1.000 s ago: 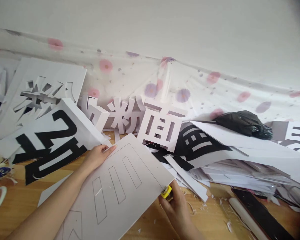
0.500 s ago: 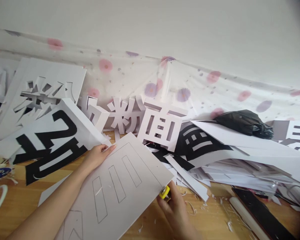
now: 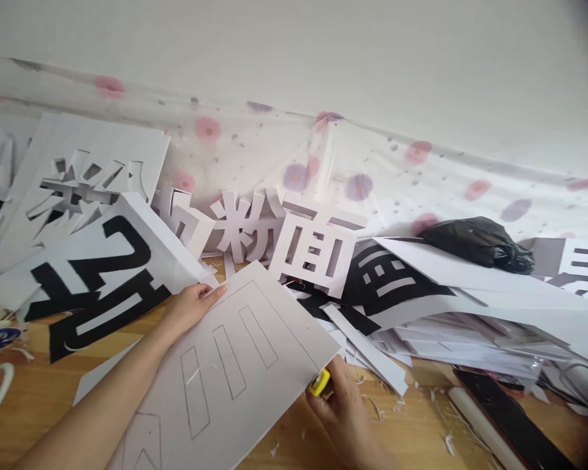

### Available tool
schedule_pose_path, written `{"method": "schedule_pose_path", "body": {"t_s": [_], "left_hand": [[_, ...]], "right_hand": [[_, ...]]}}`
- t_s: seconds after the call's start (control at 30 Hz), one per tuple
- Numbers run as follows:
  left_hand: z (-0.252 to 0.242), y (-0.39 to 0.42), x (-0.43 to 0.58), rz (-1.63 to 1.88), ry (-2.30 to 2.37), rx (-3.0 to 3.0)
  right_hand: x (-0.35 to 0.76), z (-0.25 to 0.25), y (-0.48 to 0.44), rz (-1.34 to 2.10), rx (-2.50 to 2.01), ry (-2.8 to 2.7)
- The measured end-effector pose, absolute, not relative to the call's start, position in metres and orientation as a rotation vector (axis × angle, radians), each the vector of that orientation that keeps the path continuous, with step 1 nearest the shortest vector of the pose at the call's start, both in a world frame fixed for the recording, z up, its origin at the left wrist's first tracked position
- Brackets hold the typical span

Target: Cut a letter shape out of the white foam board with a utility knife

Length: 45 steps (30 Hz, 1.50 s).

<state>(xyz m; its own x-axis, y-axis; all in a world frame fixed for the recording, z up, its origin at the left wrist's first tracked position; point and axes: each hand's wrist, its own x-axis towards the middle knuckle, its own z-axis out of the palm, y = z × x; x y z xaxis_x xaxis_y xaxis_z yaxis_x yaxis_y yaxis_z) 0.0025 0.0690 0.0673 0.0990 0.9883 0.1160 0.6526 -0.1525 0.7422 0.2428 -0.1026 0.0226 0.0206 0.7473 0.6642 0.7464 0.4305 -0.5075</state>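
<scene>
A white foam board (image 3: 245, 372) with pencilled outlines lies tilted across the wooden table (image 3: 39, 398). My left hand (image 3: 191, 307) rests on the board's upper left edge, fingers flat and pressing down. My right hand (image 3: 345, 408) is closed round a small yellow utility knife (image 3: 319, 382), whose tip meets the board's lower right edge. Behind the board stand cut-out white foam characters (image 3: 294, 241).
A black-on-white character sheet (image 3: 98, 281) lies at left, a cut-out stencil board (image 3: 78, 176) leans behind it. A heap of white offcuts (image 3: 460, 313) and a black plastic bag (image 3: 475, 241) sit at right. A black ruler (image 3: 514, 418) and paper scraps lie near the front right.
My right hand with the yellow knife has slid a little down and left along the board's right edge. The left hand has stayed in place.
</scene>
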Motion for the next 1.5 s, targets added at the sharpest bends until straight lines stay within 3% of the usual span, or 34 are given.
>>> {"method": "schedule_pose_path", "body": {"t_s": [0.8,1.5], "left_hand": [[0.064,0.071,0.000,0.926,1.564,1.799],[0.063,0.073,0.000,0.796,1.616,1.894]], "right_hand": [[0.243,0.023,-0.100,-0.006,-1.270,-1.770],[0.257,0.014,-0.095,0.001,-1.356,-1.636]]}}
